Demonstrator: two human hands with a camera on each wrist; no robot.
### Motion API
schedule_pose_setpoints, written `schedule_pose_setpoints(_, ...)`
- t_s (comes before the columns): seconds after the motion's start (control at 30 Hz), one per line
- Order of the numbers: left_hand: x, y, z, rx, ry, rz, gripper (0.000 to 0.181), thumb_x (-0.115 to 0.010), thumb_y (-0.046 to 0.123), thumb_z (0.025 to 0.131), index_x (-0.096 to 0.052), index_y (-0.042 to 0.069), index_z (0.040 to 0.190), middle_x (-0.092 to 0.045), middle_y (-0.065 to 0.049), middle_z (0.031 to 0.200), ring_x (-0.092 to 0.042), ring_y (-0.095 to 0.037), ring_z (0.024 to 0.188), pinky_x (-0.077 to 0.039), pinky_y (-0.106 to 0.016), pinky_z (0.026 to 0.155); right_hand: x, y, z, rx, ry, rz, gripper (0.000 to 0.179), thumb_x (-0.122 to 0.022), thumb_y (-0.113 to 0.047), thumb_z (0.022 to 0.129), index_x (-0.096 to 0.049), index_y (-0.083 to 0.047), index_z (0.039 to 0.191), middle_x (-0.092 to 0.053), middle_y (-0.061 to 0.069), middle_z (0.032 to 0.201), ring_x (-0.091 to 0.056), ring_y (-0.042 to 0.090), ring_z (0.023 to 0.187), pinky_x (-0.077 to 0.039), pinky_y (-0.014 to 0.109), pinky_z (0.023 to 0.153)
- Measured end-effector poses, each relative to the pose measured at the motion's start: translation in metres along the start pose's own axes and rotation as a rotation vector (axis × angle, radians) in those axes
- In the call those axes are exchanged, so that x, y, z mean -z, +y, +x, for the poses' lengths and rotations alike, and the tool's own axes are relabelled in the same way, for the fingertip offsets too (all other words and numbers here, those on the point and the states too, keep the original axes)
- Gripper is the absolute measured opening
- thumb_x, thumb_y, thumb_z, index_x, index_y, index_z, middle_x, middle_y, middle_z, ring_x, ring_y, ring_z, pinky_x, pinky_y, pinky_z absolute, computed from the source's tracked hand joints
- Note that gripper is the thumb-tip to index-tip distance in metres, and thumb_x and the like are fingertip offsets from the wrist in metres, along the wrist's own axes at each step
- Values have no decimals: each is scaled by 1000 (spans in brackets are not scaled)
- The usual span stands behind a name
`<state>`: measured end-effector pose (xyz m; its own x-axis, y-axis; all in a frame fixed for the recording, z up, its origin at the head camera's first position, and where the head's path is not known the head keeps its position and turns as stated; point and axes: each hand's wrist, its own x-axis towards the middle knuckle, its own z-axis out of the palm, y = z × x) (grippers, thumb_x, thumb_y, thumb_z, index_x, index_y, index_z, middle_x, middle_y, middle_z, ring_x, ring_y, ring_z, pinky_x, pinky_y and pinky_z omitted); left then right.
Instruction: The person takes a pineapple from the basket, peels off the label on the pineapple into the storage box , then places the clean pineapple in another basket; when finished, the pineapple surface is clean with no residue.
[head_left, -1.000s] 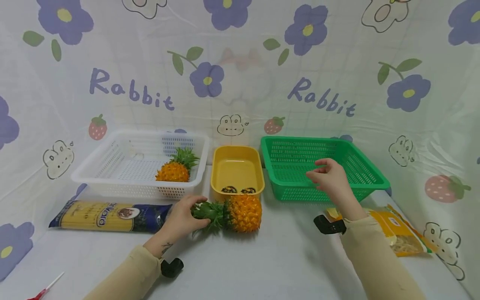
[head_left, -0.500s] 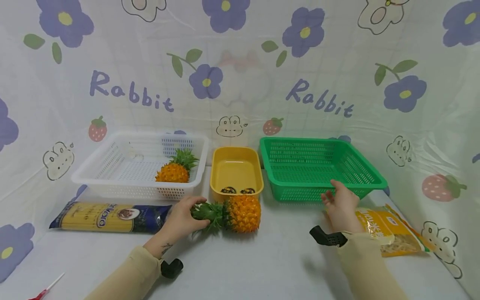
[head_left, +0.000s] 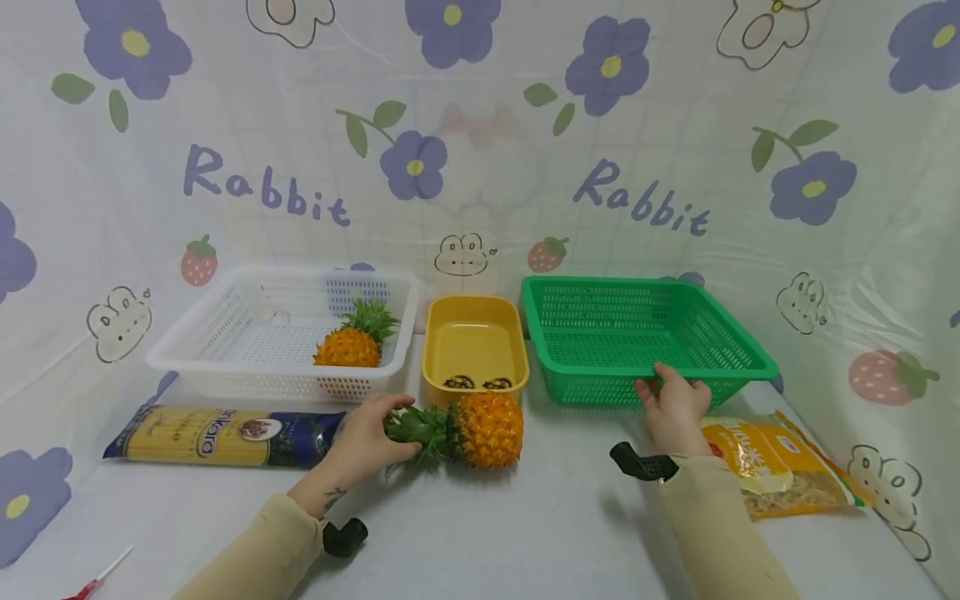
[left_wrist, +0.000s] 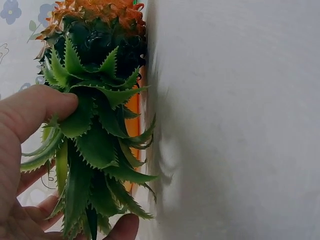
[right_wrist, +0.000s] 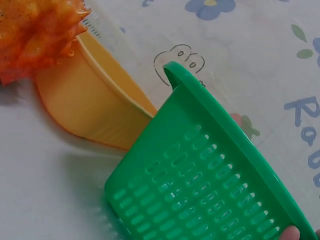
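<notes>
An orange pineapple (head_left: 489, 429) with a spiky green crown lies on its side on the table. My left hand (head_left: 366, 437) holds it by the crown. In the left wrist view, the thumb (left_wrist: 60, 102) lies across the leaves (left_wrist: 97, 145) and the other fingers curl behind them. On the right, my right hand (head_left: 675, 410) grips the front rim of a green plastic basket (head_left: 592, 388). In the right wrist view, only a fingertip (right_wrist: 290, 233) shows below the basket's rim, with a sliver of another at the frame edge.
A white basket (head_left: 225, 377) at the left contains a second pineapple (head_left: 348, 343). Between the baskets stands a yellow tub (head_left: 474, 333). A spaghetti pack (head_left: 217, 435) lies front left, a yellow food bag (head_left: 787, 467) front right. Red-handled scissors (head_left: 97, 579) lie in the near left corner.
My right hand has come down from above the green basket to its front rim and taken hold there. The left hand and the pineapple have stayed in place.
</notes>
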<state>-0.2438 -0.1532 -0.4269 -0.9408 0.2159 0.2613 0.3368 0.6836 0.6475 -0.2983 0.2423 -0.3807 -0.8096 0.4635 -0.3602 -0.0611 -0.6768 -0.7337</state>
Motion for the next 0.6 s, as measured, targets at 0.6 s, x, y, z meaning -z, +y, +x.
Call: schedule_pose_setpoints(0.6,3,9,-2,46,-41,36,77,-84,24,63,-50,13,131,-50,-9,125,-52,-28,112,-44,-49,90,0,3,3,48,37,-39,37,-60,-6,87,-31,-16,108,-36,2,103,-46,19,81,-53,26,67)
